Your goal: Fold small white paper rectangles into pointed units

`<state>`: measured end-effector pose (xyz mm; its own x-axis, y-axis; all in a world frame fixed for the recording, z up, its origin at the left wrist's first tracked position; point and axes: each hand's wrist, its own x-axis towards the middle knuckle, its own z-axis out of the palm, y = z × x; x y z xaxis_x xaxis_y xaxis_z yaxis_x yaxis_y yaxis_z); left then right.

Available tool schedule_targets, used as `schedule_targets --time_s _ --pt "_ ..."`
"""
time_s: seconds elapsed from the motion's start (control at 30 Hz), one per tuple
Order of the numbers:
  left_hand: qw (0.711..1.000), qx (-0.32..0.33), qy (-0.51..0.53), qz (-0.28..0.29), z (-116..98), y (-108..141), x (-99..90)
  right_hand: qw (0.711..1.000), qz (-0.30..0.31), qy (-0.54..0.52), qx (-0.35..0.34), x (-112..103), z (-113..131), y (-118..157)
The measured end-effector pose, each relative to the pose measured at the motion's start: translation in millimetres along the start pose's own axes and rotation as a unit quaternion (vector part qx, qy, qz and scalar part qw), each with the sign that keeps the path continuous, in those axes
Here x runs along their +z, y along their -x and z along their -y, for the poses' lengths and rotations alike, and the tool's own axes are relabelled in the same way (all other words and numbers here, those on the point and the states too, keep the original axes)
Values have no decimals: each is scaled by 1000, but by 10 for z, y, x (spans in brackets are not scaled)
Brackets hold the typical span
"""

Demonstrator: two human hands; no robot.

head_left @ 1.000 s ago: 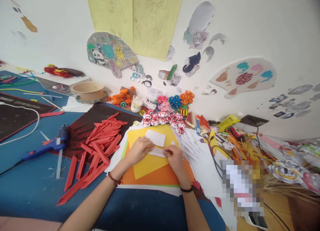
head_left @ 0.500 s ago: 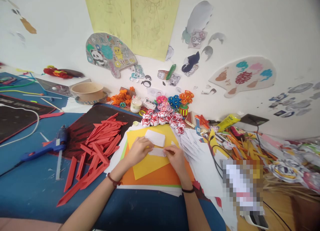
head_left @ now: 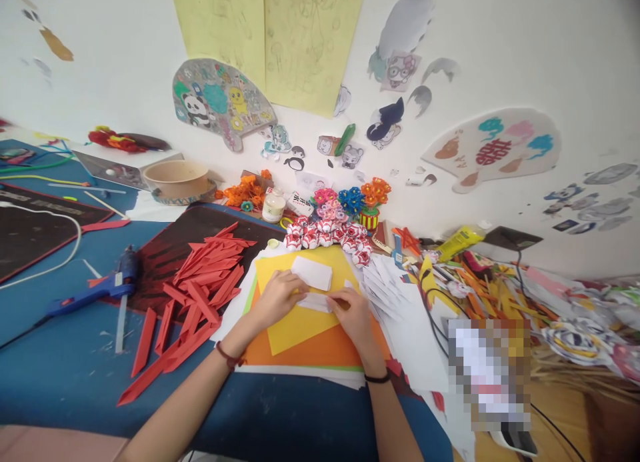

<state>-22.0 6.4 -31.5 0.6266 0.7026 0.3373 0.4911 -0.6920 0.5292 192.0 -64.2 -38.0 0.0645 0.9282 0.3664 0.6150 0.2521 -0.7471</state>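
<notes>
White narrow paper strip [head_left: 314, 303] sits over the yellow rectangular paper sheet [head_left: 300, 335], ends pinched in the fingers of left hand [head_left: 277, 297] and right hand [head_left: 353, 314] — barely changed from a second ago, so the handwork seems scarcely advanced.

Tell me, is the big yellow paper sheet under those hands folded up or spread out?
Spread out: the yellow sheet lies flat over orange paper, its broad face and near-left corner showing.

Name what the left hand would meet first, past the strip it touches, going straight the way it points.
The left hand would probably meet the white paper rectangle just ahead; depth is unclear.
</notes>
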Motion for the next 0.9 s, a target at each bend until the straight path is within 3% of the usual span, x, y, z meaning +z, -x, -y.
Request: schedule_targets --time_s 0.23,0.9 --pt "1000 7 3 10 19 9 -15 998 50 8 -26 -82 32 2" --pt "999 28 -26 21 -94 -12 -67 995 71 37 -62 -56 -10 36"
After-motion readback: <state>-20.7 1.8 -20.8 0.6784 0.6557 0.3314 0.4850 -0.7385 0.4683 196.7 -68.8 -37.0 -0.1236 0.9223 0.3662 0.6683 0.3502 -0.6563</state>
